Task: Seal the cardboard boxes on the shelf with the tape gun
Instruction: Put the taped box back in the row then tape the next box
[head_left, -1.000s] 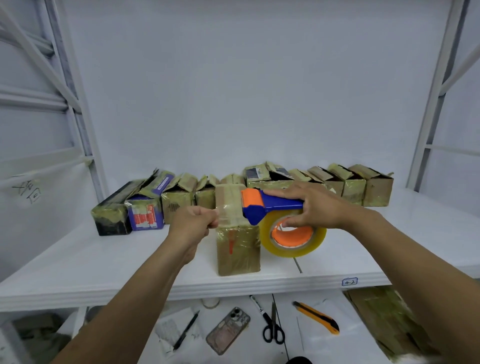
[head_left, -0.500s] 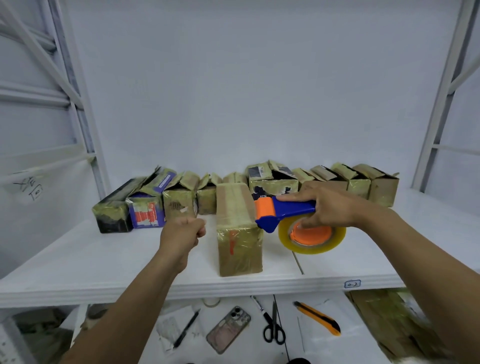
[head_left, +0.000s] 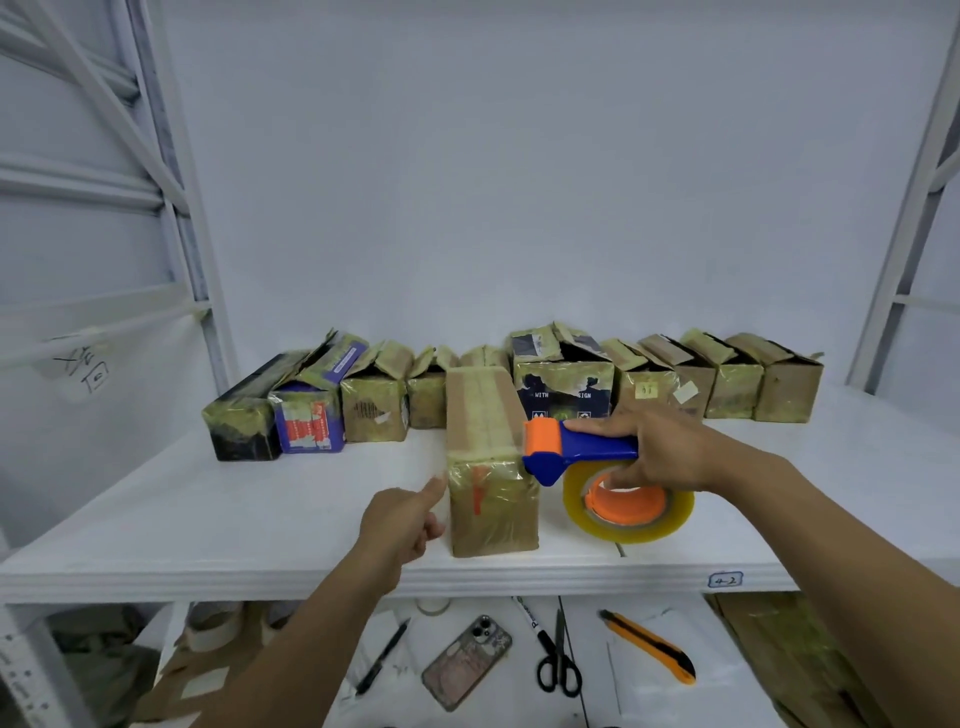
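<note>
A tall cardboard box (head_left: 491, 499) stands near the front edge of the white shelf (head_left: 260, 519), with clear tape running along its top and down its front. My right hand (head_left: 667, 452) grips the blue handle of the tape gun (head_left: 587, 449). The gun's orange head sits against the box's upper right edge, and its yellowish tape roll (head_left: 631, 519) hangs just right of the box. My left hand (head_left: 402, 522) is beside the box's left face, fingers curled, thumb stretched out to the box wall, holding nothing.
A row of several cardboard boxes (head_left: 566, 387) with raised flaps lines the back of the shelf. On the lower level lie a phone (head_left: 467, 660), scissors (head_left: 558, 662), an orange utility knife (head_left: 652, 649) and a pen (head_left: 382, 657). White rack uprights (head_left: 179, 208) stand at both sides.
My right hand drew the tape gun off the box top to its right side. My left hand let go of the tape at the box's left edge, dropped lower and put its thumb out to the box.
</note>
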